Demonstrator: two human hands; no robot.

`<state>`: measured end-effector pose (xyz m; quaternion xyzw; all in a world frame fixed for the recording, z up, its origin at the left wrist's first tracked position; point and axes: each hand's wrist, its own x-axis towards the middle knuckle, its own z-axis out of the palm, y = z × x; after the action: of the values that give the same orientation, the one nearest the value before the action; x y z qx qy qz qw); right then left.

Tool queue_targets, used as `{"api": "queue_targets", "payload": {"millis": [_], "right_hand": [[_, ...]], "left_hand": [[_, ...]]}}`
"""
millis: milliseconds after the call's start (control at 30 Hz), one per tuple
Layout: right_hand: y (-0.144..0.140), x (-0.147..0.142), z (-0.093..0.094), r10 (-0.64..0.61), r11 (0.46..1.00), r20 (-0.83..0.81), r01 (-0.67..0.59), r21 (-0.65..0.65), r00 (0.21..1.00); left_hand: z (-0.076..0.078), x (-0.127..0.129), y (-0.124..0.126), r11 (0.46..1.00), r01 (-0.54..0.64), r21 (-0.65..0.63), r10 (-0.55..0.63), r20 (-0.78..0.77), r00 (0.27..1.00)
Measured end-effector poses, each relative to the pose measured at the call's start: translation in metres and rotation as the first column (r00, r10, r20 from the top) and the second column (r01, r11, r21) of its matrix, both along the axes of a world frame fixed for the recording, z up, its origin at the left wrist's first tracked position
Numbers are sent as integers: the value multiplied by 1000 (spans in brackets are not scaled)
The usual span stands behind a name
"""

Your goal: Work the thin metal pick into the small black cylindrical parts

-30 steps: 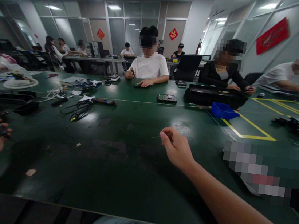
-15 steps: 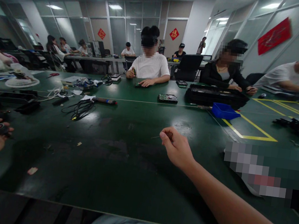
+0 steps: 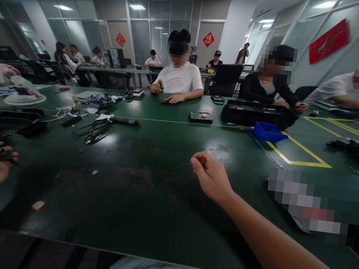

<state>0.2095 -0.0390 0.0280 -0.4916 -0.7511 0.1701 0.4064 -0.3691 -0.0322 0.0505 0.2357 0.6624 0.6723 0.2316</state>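
Electronics workshop: long green benches [image 3: 144, 200], seated workers, hard drive [image 3: 200, 118], cables [image 3: 95, 131].

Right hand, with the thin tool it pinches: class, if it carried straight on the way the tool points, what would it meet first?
The right hand aims its thin tool leftward, low over the green table. The bare tabletop probably comes first; farther along lies the black cable bundle, though depth is unclear.

Dark green worktop [image 3: 145, 192]: black cables [image 3: 95, 131] at ten o'clock, blue bin [image 3: 268, 132] at one o'clock, yellow tape lines [image 3: 299, 152] beside it.
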Motion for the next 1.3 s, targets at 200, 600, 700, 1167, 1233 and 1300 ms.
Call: {"api": "queue_targets", "payload": {"millis": [200, 600, 700, 1167, 1233, 1300], "right_hand": [[-1, 0, 0, 11, 1000, 2, -11, -3, 1000], [-2, -1, 1, 9, 1000, 3, -9, -8, 1000], [-2, 0, 2, 14, 1000, 3, -14, -11, 1000], [-2, -3, 0, -39, 999, -49, 40, 32, 998], [-2, -4, -1, -39, 999, -48, 40, 25, 998], [-2, -4, -2, -42, 999, -44, 42, 8, 998]], "left_hand": [[5, 14, 2, 989, -120, -88, 123, 30, 992], [33, 139, 24, 911, 401, 97, -412, 197, 889], [36, 186, 26, 797, 578, 176, -604, 242, 759], [7, 366, 15, 182, 934, 308, -972, 198, 124], [-2, 376, 13, 156, 957, 245, -984, 118, 130], [-13, 381, 15, 151, 979, 138, -988, -7, 154]]}}
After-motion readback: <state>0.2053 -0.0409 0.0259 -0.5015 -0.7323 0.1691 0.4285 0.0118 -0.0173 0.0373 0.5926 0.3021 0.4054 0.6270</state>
